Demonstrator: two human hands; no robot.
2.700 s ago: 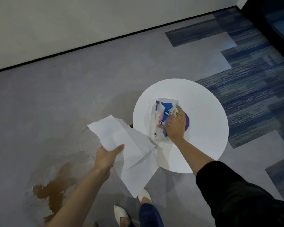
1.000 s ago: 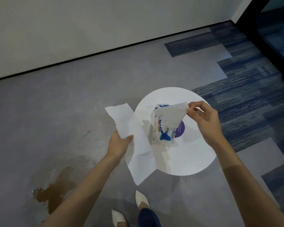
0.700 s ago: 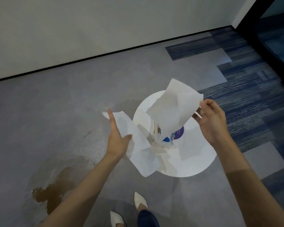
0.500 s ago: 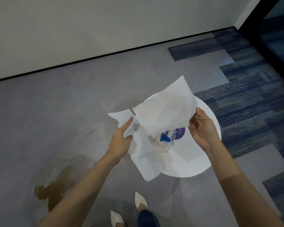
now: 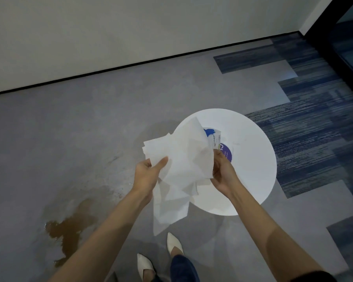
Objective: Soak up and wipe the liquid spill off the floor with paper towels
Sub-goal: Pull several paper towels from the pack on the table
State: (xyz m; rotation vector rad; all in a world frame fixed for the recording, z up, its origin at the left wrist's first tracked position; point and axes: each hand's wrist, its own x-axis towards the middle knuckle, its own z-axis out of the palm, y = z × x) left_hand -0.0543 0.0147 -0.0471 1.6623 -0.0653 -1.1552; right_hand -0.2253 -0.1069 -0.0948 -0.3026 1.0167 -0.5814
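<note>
1. grey floor (image 5: 90,139) meets a pale wall (image 5: 130,27) at the far side, and blue striped carpet tiles (image 5: 314,139) lie on the right.
2. brown liquid spill (image 5: 69,226) lies on the floor at the lower left, well apart from both hands.
3. round white counter (image 5: 253,159) stands at the middle right; a tissue pack (image 5: 213,136) with blue print lies on it, partly hidden behind the paper.
4. left hand (image 5: 147,174) has its grip closed on the paper towels (image 5: 181,163), with the thumb on top of the sheets.
5. right hand (image 5: 222,171) also grasps the same paper towels at their right edge, fingers curled on them.
6. the sheets are bunched between the two hands above the counter edge, and one part hangs down toward the white shoes (image 5: 173,245).
</note>
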